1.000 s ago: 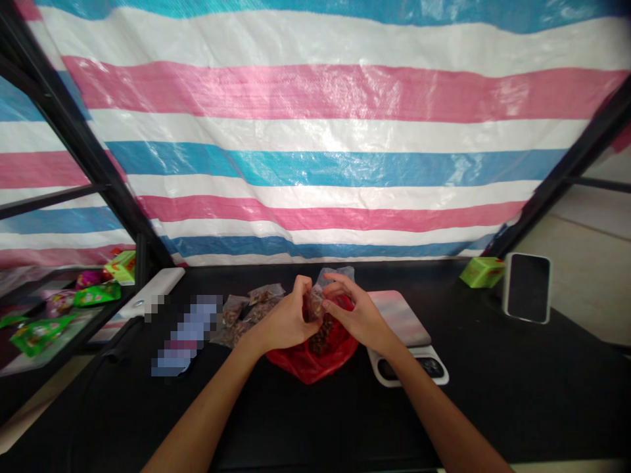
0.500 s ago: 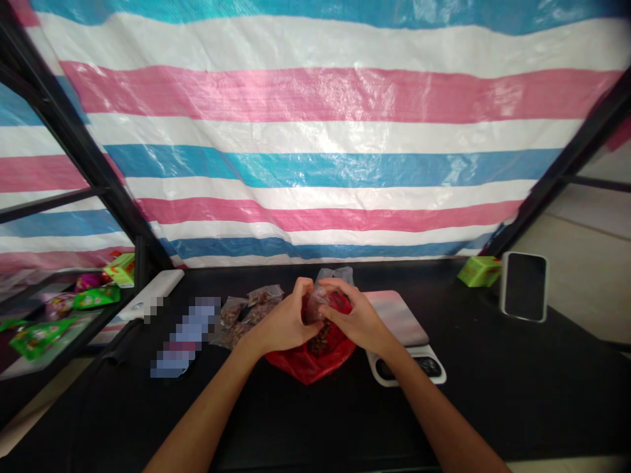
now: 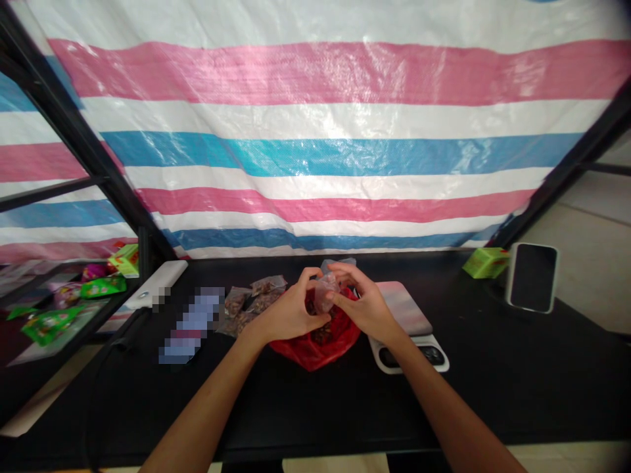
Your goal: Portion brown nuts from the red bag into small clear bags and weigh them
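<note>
- A sheet with pink, white and blue stripes (image 3: 315, 157) hangs at 12 o'clock, behind a black worktop (image 3: 305, 414); a dark frame (image 3: 106, 177) stands along its sides.
- The red plastic bag (image 3: 310, 358) lies open near the middle of the worktop and serves as the clock's centre here; small brown pieces (image 3: 323, 335) show inside it.
- Above the red bag's 12 o'clock side, a small clear bag (image 3: 325, 292) is between the two hands.
- The right hand (image 3: 362, 302) pinches the small clear bag, its thumb lying on the plastic; its forearm comes in from 4 o'clock.
- The left hand (image 3: 290, 312) curls beside the same bag, thumb and index finger spread apart; its other fingers are partly hidden, so I cannot tell whether it grips. Its forearm comes in from 8 o'clock.
- At 12 to 1 o'clock, behind the hands, lies more clear plastic (image 3: 342, 263).
- At 10 o'clock, just beside the left hand, filled clear packets (image 3: 269, 285) lie in a group.
- Between 2 and 3 o'clock, a scale (image 3: 401, 309) sits partly behind the right forearm.
- Farther out at 2 o'clock, a green box (image 3: 486, 264) stands near a white-framed dark screen (image 3: 533, 277).
- At 9 o'clock is a pixelated item (image 3: 192, 326); at 10, a long white object (image 3: 160, 282).
- Well apart, between 9 and 10, are bright snack packets (image 3: 52, 325).
</note>
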Demonstrator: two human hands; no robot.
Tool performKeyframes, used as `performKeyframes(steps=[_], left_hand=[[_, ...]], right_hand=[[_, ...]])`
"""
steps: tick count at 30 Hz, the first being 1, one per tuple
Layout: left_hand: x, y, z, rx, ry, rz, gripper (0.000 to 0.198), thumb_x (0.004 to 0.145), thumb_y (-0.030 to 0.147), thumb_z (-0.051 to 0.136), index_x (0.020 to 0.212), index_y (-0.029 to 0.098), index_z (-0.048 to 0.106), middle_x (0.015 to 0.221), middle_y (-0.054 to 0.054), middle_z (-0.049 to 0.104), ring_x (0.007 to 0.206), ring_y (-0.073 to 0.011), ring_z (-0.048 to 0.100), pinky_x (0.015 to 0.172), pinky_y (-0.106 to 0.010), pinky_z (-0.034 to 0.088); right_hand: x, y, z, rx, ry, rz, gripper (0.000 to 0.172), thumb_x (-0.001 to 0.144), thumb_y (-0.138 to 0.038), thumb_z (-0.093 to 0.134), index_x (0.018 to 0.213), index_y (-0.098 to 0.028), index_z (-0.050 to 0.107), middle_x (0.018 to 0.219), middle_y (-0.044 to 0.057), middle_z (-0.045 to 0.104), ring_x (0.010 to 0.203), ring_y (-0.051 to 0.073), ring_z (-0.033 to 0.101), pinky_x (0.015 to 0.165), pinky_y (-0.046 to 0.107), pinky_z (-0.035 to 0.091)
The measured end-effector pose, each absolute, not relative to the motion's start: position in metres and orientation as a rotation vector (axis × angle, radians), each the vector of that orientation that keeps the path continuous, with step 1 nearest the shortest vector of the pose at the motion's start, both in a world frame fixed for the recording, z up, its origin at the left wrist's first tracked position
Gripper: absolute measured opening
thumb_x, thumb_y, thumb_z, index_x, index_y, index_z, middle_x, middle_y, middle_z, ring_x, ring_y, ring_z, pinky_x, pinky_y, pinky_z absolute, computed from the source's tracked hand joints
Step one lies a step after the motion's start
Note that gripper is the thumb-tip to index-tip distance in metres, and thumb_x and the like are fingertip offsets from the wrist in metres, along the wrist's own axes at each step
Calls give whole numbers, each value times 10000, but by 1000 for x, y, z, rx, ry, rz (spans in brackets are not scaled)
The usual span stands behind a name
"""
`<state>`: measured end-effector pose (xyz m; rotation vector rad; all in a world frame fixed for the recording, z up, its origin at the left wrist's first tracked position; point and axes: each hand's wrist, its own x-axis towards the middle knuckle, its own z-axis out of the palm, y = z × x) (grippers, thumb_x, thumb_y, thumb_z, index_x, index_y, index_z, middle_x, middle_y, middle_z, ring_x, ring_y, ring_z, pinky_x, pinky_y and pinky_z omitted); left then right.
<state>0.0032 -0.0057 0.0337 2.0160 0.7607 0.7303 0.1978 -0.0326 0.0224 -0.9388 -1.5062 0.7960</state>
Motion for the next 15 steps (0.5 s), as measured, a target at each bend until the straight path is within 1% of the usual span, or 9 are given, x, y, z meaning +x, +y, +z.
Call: performKeyframes(steps=[2, 4, 7, 10, 12, 15], left_hand=[[4, -6, 34, 2009, 744, 757, 786, 753, 167, 765, 1410, 287, 350, 1238, -56, 673, 1079, -218, 673, 966, -364, 508], [4, -5, 33, 2002, 736, 759, 805, 764, 179, 770, 1443, 296, 353, 1238, -56, 680, 1089, -222, 679, 970, -367, 512], [4, -3, 31, 1976, 737, 735, 732, 820, 213, 738, 1453, 292, 377, 1156, -43, 723, 1013, -216, 712, 923, -363, 536], [4, 0, 28, 1948, 727, 743, 683, 842, 242, 734, 1443, 281, 411, 1135, -45, 742, 994, -219, 725, 900, -358, 551], [4, 2, 27, 1933, 711, 766, 674, 845, 249, 739, 1439, 281, 423, 1148, -48, 744, 1010, -218, 726, 922, -362, 550], [2, 6, 25, 1900, 689, 828, 664, 860, 266, 734, 1442, 276, 414, 1143, -55, 742, 1035, -211, 720, 966, -370, 539]], right_hand=[[199, -31, 20, -920, -1491, 803, 464, 807, -298, 805, 1237, -270, 632, 1060, 34, 709, 990, 213, 666, 957, 381, 523], [201, -29, 18, -914, -1475, 801, 476, 806, -288, 810, 1244, -276, 627, 1056, 30, 707, 980, 210, 664, 940, 374, 521], [202, -28, 17, -916, -1468, 787, 473, 826, -288, 800, 1263, -290, 620, 1057, 28, 698, 978, 206, 659, 899, 356, 519], [203, -29, 18, -922, -1475, 761, 443, 853, -309, 779, 1265, -289, 619, 1053, 32, 696, 960, 204, 655, 860, 345, 520], [204, -29, 20, -943, -1491, 712, 381, 879, -329, 751, 1238, -277, 634, 1053, 40, 692, 939, 203, 651, 844, 346, 522], [206, -27, 21, -995, -1521, 529, 195, 916, -356, 700, 1078, -248, 692, 1046, 55, 671, 919, 201, 631, 812, 338, 514]])
